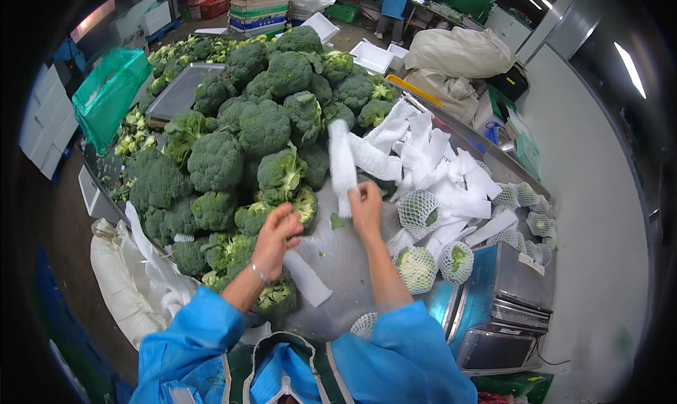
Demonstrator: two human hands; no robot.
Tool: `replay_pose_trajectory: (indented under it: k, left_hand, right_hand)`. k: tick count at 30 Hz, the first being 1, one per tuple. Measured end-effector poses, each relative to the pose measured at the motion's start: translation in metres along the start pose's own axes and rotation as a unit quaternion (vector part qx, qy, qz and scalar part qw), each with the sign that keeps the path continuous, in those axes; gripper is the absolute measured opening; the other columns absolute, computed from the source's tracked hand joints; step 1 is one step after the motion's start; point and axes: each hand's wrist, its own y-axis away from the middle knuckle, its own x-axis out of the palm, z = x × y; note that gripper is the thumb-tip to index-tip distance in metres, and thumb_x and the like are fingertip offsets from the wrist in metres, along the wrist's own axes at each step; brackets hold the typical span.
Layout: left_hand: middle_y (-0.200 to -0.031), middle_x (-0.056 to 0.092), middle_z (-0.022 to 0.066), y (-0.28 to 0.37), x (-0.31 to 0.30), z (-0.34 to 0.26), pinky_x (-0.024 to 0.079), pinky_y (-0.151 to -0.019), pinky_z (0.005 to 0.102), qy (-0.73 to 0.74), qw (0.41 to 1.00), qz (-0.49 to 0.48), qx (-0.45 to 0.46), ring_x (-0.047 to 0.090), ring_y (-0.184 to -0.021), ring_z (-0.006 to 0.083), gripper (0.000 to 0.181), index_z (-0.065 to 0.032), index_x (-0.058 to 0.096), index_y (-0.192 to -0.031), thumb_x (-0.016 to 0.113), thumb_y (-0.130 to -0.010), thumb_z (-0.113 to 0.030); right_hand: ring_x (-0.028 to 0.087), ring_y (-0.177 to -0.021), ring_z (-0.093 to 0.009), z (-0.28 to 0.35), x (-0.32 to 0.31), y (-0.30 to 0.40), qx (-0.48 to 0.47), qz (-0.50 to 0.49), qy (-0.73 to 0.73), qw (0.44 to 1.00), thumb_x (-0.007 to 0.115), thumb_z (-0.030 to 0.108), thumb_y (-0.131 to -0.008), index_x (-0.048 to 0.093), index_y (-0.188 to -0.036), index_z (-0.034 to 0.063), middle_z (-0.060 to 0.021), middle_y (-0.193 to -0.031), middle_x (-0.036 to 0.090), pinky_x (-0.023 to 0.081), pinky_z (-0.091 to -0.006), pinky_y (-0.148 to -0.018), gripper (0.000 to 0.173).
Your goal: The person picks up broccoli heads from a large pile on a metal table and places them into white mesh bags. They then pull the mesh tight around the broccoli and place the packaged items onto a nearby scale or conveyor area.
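Note:
My right hand (366,207) pinches the lower part of a flattened white foam net sleeve (342,153), which stands up from the fingers and is slightly blurred. To the left, my left hand (277,240) has its fingers apart and holds nothing, close to a cut broccoli head (305,205). A large heap of broccoli heads (264,126) fills the left and middle of the metal table (344,277). Right of my right hand lies a pile of empty foam net sleeves (428,161). Netted broccoli heads (418,213) sit beside and below that pile. Another flat sleeve (307,278) lies under my left wrist.
A grey metal tray (185,91) rests at the heap's far left, near a green plastic bag (108,100). A metal machine (494,298) stands at the right. Stacked crates (259,5), white foam boxes (373,56) and a person in blue (395,5) are beyond the table.

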Motion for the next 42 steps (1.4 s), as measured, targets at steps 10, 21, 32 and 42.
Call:
replay_pose_trajectory:
  k: [10, 21, 32, 42]
  left_hand:
    - [-0.09, 0.064, 0.007, -0.009, 0.048, 0.002, 0.046, -0.053, 0.0222, 0.075, 0.99, 0.11, 0.034, 0.057, -0.064, 0.009, 0.025, -0.0059, 0.053, -0.106, 0.055, -0.089, -0.025]
    - [-0.077, 0.051, 0.0018, 0.029, 0.0, -0.011, 0.04, -0.067, 0.0292, -0.323, 0.896, 0.125, 0.279, 0.047, -0.072, 0.0143, 0.034, -0.0003, 0.058, -0.079, 0.049, -0.09, -0.03]
    - [-0.085, 0.063, 0.0068, 0.037, -0.004, -0.026, 0.048, -0.066, 0.0236, 0.129, 0.973, 0.086, 0.173, 0.059, -0.074, 0.0095, 0.017, 0.0044, 0.062, -0.092, 0.059, -0.081, -0.008]
    - [-0.106, 0.058, 0.0044, 0.003, -0.029, -0.009, 0.049, -0.084, 0.0302, 0.233, 0.951, 0.201, -0.027, 0.059, -0.094, 0.0133, 0.032, -0.0052, 0.047, -0.118, 0.053, -0.089, -0.019]
  right_hand:
    - [0.052, -0.078, -0.014, 0.107, -0.083, 0.102, 0.089, 0.165, -0.298, 0.936, 0.062, 0.006, -0.075, 0.058, -0.096, 0.001, -0.0057, -0.083, 0.053, 0.043, -0.027, -0.07, 0.022]
    - [0.049, -0.083, -0.009, 0.117, -0.027, 0.072, 0.027, 0.245, -0.231, 0.941, 0.064, 0.005, -0.076, 0.058, -0.097, -0.0007, -0.0015, -0.088, 0.051, 0.041, -0.0231, -0.074, 0.023]
    - [0.053, -0.078, -0.013, 0.139, 0.007, 0.098, -0.006, 0.136, -0.385, 0.913, 0.057, 0.004, -0.084, 0.052, -0.089, 0.0023, -0.0055, -0.085, 0.056, 0.043, -0.0255, -0.074, 0.008]
    - [0.053, -0.059, -0.005, 0.116, 0.031, 0.078, 0.12, 0.221, -0.418, 0.873, 0.053, 0.006, -0.088, 0.048, -0.091, 0.006, -0.0018, -0.073, 0.058, 0.042, -0.0185, -0.051, 0.006]
